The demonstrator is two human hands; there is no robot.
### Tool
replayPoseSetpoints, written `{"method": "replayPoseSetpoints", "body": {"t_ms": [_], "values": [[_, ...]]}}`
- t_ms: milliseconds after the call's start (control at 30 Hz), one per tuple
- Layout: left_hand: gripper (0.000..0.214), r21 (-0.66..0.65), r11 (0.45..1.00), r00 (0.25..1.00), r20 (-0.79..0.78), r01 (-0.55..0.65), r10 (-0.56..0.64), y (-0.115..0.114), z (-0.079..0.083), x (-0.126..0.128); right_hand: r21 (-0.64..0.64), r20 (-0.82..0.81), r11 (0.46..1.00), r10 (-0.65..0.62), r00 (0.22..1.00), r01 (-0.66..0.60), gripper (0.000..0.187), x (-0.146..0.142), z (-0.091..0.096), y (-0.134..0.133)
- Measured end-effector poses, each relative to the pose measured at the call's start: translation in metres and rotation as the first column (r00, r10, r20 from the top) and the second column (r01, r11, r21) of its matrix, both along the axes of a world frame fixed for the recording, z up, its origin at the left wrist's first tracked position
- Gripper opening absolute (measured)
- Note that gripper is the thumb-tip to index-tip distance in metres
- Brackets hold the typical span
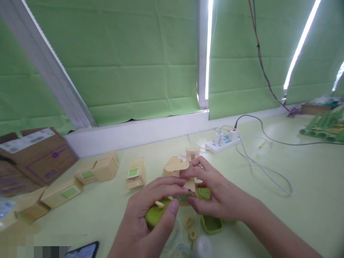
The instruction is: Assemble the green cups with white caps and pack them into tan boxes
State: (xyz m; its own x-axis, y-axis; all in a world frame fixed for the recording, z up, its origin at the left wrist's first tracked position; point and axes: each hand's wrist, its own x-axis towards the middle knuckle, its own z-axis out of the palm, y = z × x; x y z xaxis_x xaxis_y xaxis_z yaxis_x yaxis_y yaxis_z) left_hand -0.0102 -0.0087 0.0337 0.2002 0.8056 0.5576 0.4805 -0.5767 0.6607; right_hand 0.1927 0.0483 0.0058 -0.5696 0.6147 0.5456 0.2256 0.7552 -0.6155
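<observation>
My left hand (135, 218) is closed around a rounded green object (155, 216) with a small pale-yellow nub on top. Its fingertips also reach the small beige cardboard box (190, 184) in front of me. On the box's other side, my right hand (219, 191) grips its edge and raised flaps with curled fingers. What lies inside the box is mostly hidden by my fingers. Below my right hand sits a green square-shaped open cup (211, 225), with another green piece (204, 193) partly covered behind it. Small yellow loops (189, 222) and a white round part (203, 246) lie between my wrists.
Several beige boxes with green labels (69, 192) line the left side, before a large brown carton (48, 157). A phone (83, 250) lies at the front left. A power strip (223, 143) with trailing cables stands behind; green tubes (322, 127) are stacked far right.
</observation>
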Motion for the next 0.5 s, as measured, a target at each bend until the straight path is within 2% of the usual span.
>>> {"method": "replayPoseSetpoints", "body": {"t_ms": [100,233,500], "values": [[0.021,0.030,0.999,0.999,-0.037,-0.018,0.020,0.000,0.000,-0.001,0.015,0.034,1.000,0.006,0.999,-0.007,0.047,-0.001,0.003,0.000],[0.018,0.054,0.997,0.998,-0.004,-0.060,0.060,0.002,-0.001,-0.004,-0.011,0.034,1.000,0.004,0.999,-0.003,0.047,0.000,0.003,-0.001],[0.016,0.128,0.979,0.987,0.013,-0.158,0.158,0.007,-0.005,-0.003,-0.073,0.034,0.997,-0.024,0.999,0.026,0.053,-0.003,-0.012,-0.003]]}}
